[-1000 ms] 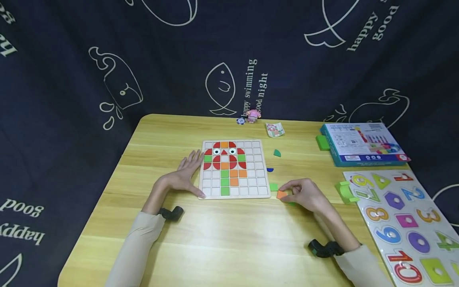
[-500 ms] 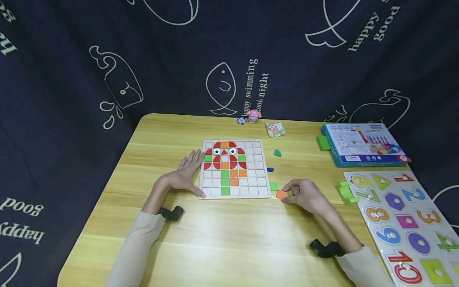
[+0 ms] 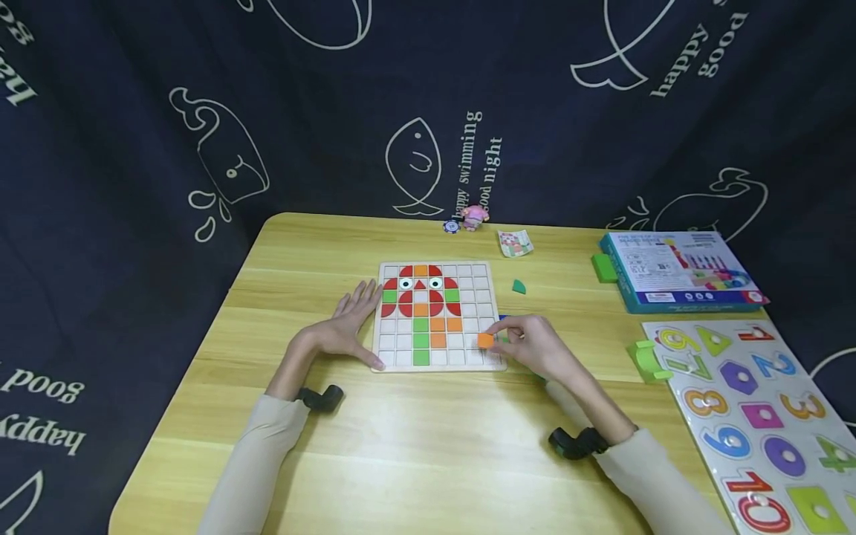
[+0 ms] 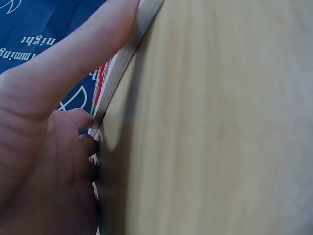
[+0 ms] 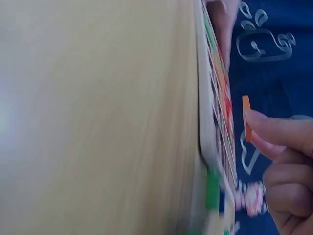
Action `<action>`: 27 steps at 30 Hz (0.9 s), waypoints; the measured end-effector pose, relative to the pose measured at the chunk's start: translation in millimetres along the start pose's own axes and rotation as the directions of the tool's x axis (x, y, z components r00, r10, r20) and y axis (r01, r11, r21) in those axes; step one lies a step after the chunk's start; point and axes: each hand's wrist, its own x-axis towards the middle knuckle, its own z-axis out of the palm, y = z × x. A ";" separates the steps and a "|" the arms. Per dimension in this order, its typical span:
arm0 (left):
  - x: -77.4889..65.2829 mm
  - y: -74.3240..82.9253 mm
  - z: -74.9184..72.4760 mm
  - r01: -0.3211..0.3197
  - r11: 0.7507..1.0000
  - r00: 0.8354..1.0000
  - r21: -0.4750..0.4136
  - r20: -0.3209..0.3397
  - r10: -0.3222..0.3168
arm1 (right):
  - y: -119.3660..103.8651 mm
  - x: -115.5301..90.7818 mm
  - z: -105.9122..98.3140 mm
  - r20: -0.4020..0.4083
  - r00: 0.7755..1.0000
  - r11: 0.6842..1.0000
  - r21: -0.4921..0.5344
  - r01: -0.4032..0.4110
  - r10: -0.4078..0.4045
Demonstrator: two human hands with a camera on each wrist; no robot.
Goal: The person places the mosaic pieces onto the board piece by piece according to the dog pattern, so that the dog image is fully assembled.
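A square wooden grid board (image 3: 405, 358) lies mid-table, with red, green, orange and white tiles set in it as a figure with two round eyes. My left hand (image 3: 339, 329) rests along the board's left side, thumb at the near corner and fingers spread along the edge; the left wrist view shows the thumb (image 4: 73, 56) against the rim. Thumb and forefinger of my right hand (image 3: 535, 343) pinch an orange square tile (image 3: 485, 340) over the board's right part. In the right wrist view that orange tile (image 5: 247, 119) stands on edge, raised above the board.
Right of the board lie a green quarter-round piece (image 3: 519, 286) and a blue piece (image 3: 504, 318) partly behind my right hand. A picture card (image 3: 514, 243) and pink figurine (image 3: 475, 217) stand at the back. A box (image 3: 682, 269) and number puzzle board (image 3: 762, 416) occupy the right side.
My right hand has lifted the orange tile off the table beside the board and carried it left, over the board's right columns. The left hand has stayed in place.
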 end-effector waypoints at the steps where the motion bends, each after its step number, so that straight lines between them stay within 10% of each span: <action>1: -0.3 -0.1 0.0 -0.001 1.000 1.000 0.001 -0.001 0.001 | -4.0 4.2 4.6 0.009 1.000 1.000 0.015 0.007 -0.008; 27: -0.6 0.2 -1.4 -0.010 1.000 1.000 -0.014 0.007 0.011 | -11.2 43.1 31.3 0.180 0.982 0.966 0.241 -0.093 0.050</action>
